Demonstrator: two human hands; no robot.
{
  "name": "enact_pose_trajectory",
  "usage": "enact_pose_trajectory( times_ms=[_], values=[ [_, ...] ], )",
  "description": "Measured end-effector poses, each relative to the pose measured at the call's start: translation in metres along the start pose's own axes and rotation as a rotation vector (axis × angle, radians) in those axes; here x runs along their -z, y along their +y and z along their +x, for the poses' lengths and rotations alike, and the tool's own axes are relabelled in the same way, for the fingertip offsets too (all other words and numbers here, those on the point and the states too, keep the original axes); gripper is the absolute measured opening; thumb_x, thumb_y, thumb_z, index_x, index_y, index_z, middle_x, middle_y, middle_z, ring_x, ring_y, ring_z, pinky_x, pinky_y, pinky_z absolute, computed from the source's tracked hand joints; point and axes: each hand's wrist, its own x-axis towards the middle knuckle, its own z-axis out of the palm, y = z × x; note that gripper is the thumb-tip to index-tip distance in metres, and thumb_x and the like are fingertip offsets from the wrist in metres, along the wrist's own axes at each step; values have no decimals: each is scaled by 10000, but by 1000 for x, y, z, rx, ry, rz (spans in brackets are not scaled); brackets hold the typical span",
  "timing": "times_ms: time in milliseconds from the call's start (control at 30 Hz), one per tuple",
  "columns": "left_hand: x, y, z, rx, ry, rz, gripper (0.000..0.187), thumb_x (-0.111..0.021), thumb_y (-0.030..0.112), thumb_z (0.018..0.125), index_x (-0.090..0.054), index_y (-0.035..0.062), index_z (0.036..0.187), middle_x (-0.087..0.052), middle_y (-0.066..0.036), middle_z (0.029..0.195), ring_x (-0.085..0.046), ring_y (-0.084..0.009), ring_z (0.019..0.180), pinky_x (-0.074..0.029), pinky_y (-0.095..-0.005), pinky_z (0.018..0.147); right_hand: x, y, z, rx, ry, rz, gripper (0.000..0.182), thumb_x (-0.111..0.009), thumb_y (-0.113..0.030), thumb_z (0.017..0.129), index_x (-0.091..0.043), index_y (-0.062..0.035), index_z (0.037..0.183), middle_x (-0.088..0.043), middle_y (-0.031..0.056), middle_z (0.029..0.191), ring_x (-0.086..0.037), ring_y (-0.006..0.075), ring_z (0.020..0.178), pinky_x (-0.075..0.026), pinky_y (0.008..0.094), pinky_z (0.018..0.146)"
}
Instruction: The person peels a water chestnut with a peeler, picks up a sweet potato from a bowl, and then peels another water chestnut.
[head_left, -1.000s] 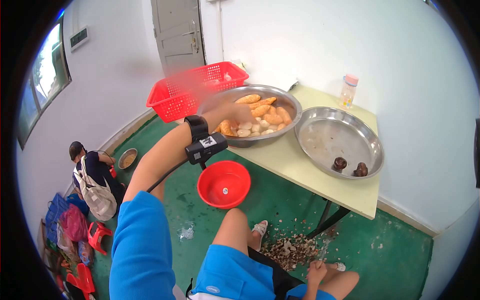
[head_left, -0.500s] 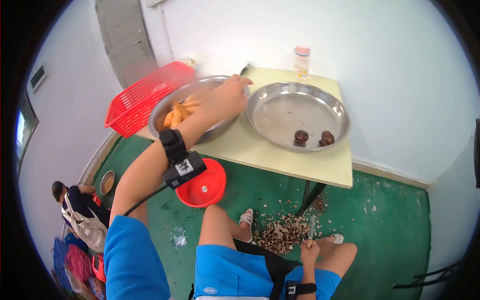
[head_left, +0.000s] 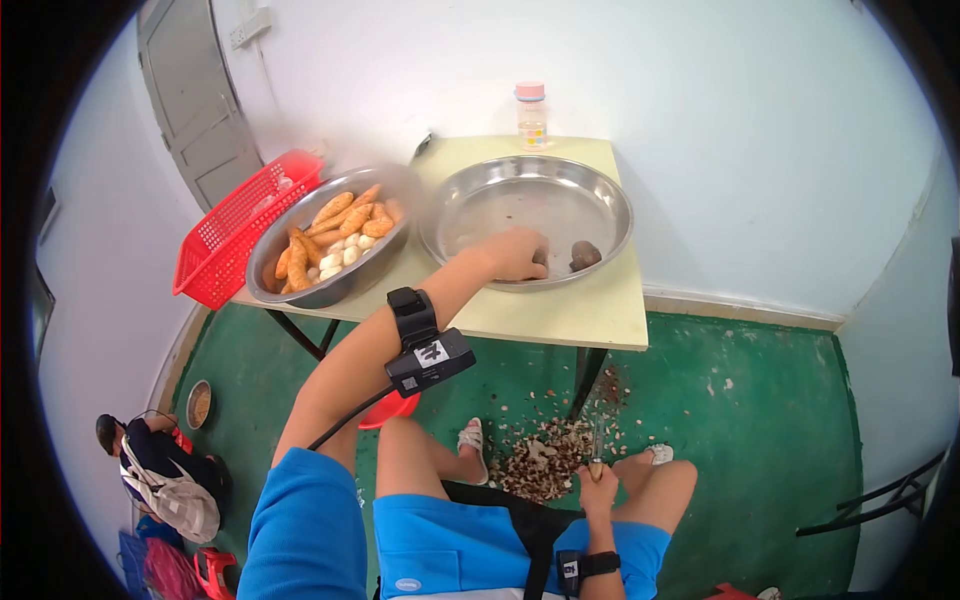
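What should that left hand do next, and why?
Probably grip the dark lump and lift it from the pan: the left hand is right at it, and the right hand holds a tool above scraps on the floor.

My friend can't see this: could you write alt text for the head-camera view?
A person's left hand reaches into a wide metal tray beside a dark brown lump, while the right hand holds a knife-like tool near scraps on the green floor. Left of the tray stands a metal basin of orange and white produce.
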Motion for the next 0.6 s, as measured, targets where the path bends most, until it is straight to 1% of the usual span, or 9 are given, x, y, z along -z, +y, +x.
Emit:
enact_pose_trajectory(
  times_ms=[100,167,200,267,300,367,433,500,600],
  values=[
    [8,3,3,31,43,1,368,-606,299,727,-574,28,974,-602,-132,893,-575,-239,725,-452,-323,678,-2,11,3,62,-9,14,199,-599,-124,745,-485,-8,630,-446,35,480,-407,91,362,-314,258,341],
    [20,9,-4,86,510,-395,297,-548,264,777,-554,21,948,-584,-91,794,-522,-153,591,-433,-262,553,-3,5,2,60,40,27,222,-591,-130,754,-467,-12,613,-435,32,460,-403,102,325,-305,268,308],
    [28,17,-10,86,502,-396,297,-548,264,777,-554,21,948,-584,-91,794,-522,-153,591,-433,-262,553,-3,-3,1,53,42,28,222,-591,-130,754,-467,-12,613,-435,32,460,-403,102,325,-305,268,308],
    [44,37,-25,275,532,-1253,277,-454,258,834,-527,29,971,-546,-65,742,-454,-90,545,-382,-213,475,2,-21,-1,-142,-13,92,249,-608,-189,738,-499,8,633,-438,73,514,-415,145,475,-356,317,470],
    [39,45,-34,276,526,-1263,277,-454,258,834,-527,29,971,-546,-65,742,-454,-90,545,-382,-213,475,2,-23,-1,-147,-7,85,249,-608,-189,738,-499,8,633,-438,73,514,-415,145,475,-356,317,470],
    [11,71,-63,31,286,-1695,301,-387,291,865,-501,47,998,-521,-55,727,-406,-69,516,-327,-192,427,-2,-22,0,-93,98,113,265,-590,-205,759,-504,13,634,-442,62,506,-421,139,479,-359,328,469],
    [-25,100,-93,154,17,-1874,307,-372,307,876,-495,61,1013,-517,-55,736,-383,-74,507,-303,-191,421,2,-28,-3,-65,134,276,194,-568,-151,779,-498,-3,675,-451,34,500,-418,108,433,-344,278,407],
    [-75,118,-114,204,-85,-1923,335,-380,374,880,-476,73,993,-501,-46,703,-340,-68,492,-258,-184,407,6,-51,-13,-82,170,401,140,-559,-118,790,-491,-18,720,-454,15,503,-409,81,392,-322,230,354],
    [-168,126,-135,519,16,-2066,397,-362,484,875,-445,107,777,-448,-10,591,-311,-45,438,-210,-180,369,15,-91,-31,-25,98,417,177,-550,-163,824,-464,-38,733,-442,11,473,-382,74,321,-291,215,287]
  ],
)
